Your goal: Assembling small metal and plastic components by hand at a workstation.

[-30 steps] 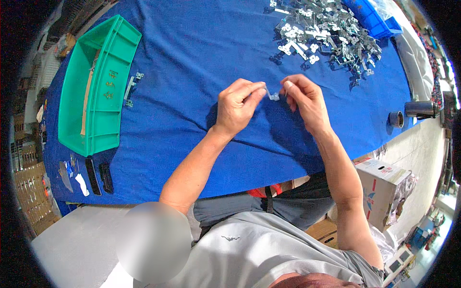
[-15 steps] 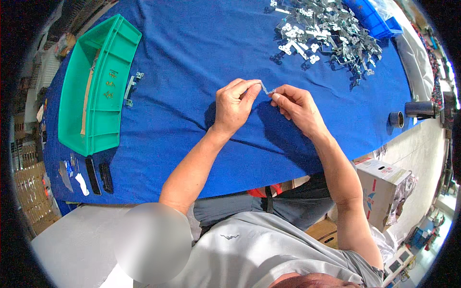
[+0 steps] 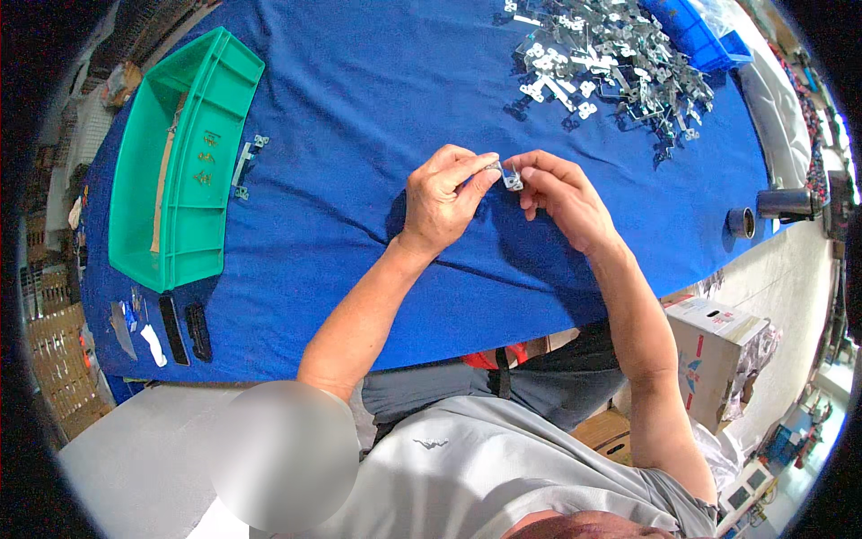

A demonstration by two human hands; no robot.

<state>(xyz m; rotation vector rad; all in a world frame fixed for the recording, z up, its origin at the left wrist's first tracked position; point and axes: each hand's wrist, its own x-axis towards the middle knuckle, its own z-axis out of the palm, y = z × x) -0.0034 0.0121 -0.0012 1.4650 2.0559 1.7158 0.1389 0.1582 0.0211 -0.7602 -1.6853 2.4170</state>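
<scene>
Above the middle of the blue cloth, a small shiny metal bracket [image 3: 513, 181] is between my two hands. My left hand [image 3: 440, 202] pinches one end of it between thumb and forefinger. At the other end, the curled thumb and forefinger of my right hand [image 3: 567, 199] close on its edge; part of the bracket is hidden by the fingertips. A separate metal bracket [image 3: 243, 169] lies on the cloth at the left, beside a green plastic bin [image 3: 193, 171]. A large heap of similar metal brackets [image 3: 620, 67] covers the far right.
A blue plastic bin [image 3: 696, 34] stands behind the heap. On the right edge are a dark cylinder [image 3: 786, 205] and a short round ring [image 3: 741, 223]. Two black flat objects [image 3: 187, 331] lie at the near left. A white carton [image 3: 714, 346] stands below the table's right side.
The bracket has turned between my hands, so a broader, holed end now faces up by my right fingers. My right hand has shifted slightly; my left has barely moved.
</scene>
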